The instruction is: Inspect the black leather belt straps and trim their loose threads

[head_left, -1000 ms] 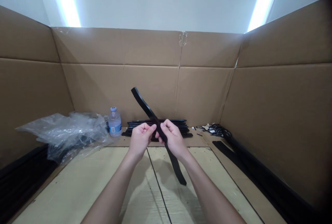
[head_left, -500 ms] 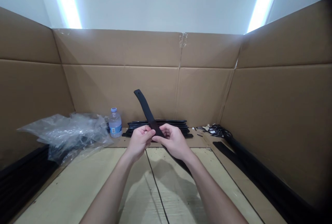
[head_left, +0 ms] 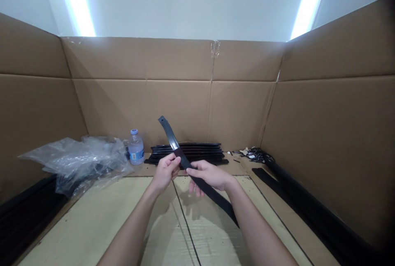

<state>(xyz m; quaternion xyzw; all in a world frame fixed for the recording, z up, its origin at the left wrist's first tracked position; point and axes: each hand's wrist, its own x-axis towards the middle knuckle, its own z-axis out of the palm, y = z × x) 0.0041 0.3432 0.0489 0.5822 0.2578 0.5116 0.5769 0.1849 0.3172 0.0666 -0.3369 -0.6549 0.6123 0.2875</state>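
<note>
A long flat black strip [head_left: 173,140] runs diagonally between both hands, its far end with a small hole raised toward the back wall, its near end passing under my right forearm. My left hand [head_left: 165,171] pinches the strip with thumb and fingertips. My right hand [head_left: 210,175] grips it just to the right, thumb over the strip and fingers curled below. Both hands hover above the cardboard work surface [head_left: 101,216].
A stack of similar black strips [head_left: 200,153] lies against the back wall. A small water bottle [head_left: 136,147] stands left of it, beside crumpled clear plastic wrap [head_left: 77,159]. More black strips [head_left: 302,200] run along the right wall; small bits [head_left: 256,154] lie in the corner. Cardboard walls enclose three sides.
The strip's far end has dropped lower and the strip has twisted. My right hand has slid down and to the right along it, while my left hand keeps its pinch.
</note>
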